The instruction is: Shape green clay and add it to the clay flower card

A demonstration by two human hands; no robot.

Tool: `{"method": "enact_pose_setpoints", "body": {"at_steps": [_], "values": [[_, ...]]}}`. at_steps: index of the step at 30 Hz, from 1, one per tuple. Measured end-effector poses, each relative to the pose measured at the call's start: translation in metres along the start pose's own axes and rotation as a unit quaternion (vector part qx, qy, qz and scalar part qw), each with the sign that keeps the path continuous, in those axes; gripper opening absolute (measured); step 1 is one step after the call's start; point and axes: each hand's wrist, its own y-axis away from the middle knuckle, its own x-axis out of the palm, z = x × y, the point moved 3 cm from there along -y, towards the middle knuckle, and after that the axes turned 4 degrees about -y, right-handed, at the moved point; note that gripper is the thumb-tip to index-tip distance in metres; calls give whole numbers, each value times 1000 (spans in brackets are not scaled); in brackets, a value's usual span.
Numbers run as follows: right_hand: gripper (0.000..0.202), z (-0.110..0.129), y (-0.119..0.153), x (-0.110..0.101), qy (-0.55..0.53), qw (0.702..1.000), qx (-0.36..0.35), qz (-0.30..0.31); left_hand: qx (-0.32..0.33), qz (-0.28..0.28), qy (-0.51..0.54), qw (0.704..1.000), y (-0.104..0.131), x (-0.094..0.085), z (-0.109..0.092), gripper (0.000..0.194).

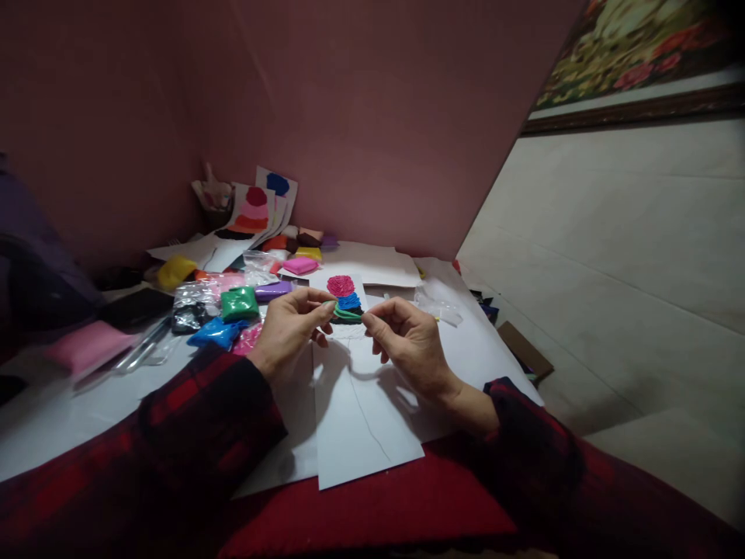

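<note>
A thin green strand (348, 314), looped double, is stretched between my two hands above a sheet of white paper (361, 419). My left hand (294, 326) pinches its left end between thumb and fingertips. At the right end, my right hand (410, 345) grips it in the same way. Just beyond the strand, the sheet bears a crimson textured patch (341, 286), a blue one (349, 300) below it and a black one, partly hidden by the strand. A thin pencil line runs down the sheet's lower part.
To the left lie a green packet (239, 303), a blue packet (215, 333), a pink packet (90, 347) and a purple one (273, 291). Sheets with coloured patches (254, 210) lean at the back left by the pink wall. A clear plastic bag (439, 305) lies right of the hands.
</note>
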Motion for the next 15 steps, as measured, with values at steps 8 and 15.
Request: {"method": "enact_pose_setpoints", "body": {"at_steps": [8, 15], "values": [[28, -6, -1, 1, -15, 998, 6, 59, 19, 102, -34, 994, 7, 10, 0, 19], [32, -4, 1, 5, 2, 995, 2, 101, 17, 111, -21, 993, 6, 11, 4, 23]]}}
